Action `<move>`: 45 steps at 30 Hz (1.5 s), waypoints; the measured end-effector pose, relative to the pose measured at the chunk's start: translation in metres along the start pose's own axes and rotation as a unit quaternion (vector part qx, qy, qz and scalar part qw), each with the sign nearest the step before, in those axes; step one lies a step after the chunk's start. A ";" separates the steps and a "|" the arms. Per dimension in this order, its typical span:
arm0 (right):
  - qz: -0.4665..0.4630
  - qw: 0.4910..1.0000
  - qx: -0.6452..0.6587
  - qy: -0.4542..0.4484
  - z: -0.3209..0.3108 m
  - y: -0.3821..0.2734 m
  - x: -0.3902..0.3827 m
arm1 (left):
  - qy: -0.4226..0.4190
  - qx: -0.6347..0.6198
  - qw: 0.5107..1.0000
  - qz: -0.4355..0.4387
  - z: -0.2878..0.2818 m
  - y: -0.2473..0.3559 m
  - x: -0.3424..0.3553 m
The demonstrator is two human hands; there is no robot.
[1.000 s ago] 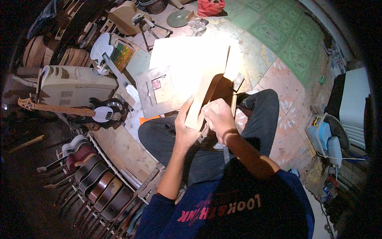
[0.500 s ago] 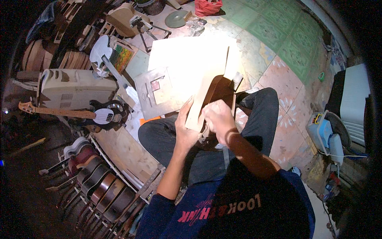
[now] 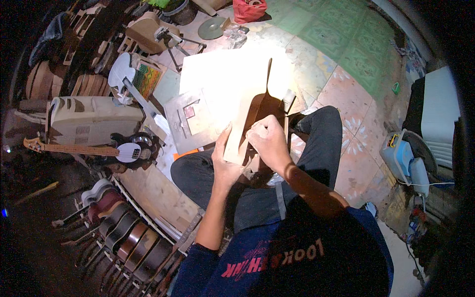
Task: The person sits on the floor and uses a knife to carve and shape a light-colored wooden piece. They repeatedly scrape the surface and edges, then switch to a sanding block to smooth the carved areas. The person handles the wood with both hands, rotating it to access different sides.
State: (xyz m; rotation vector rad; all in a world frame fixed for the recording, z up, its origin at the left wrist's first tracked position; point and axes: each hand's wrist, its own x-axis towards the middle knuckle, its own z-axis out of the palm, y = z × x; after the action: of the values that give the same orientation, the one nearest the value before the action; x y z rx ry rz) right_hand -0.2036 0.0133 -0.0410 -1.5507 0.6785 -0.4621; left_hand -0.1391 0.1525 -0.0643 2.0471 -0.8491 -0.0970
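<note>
A pale wooden workpiece (image 3: 257,105), brown on its shaded right side and tapering to a thin far tip, stands tilted between my legs. It looks like part of a stringed instrument, but its exact kind is unclear. My left hand (image 3: 225,161) grips its near end, fingers lying along the left face. Against the shaded side, my right hand (image 3: 269,141) is closed in a fist; whatever it may hold is hidden by the fingers. Just beyond, a small white cylindrical object (image 3: 289,97) shows beside the workpiece.
A brightly lit white board (image 3: 217,67) and a grey flat template (image 3: 180,121) lie ahead. To the left are a black bass guitar (image 3: 129,151) and a rack of several guitars (image 3: 131,237). At right stands a blue-and-white container (image 3: 403,158).
The far tip of the workpiece has swung slightly left. My right hand has shifted a little farther away along its shaded side, still closed. My left hand keeps its grip.
</note>
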 end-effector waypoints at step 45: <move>0.209 0.951 0.152 -0.170 -0.031 -0.019 -0.002 | -0.006 0.123 0.990 0.074 -0.034 -0.020 0.007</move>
State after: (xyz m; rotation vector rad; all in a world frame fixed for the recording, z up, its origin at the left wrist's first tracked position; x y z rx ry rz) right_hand -0.2226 -0.0090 -0.0188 -1.1175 0.6106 0.0248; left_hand -0.1104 0.1795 -0.0579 2.2040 -1.0606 0.0812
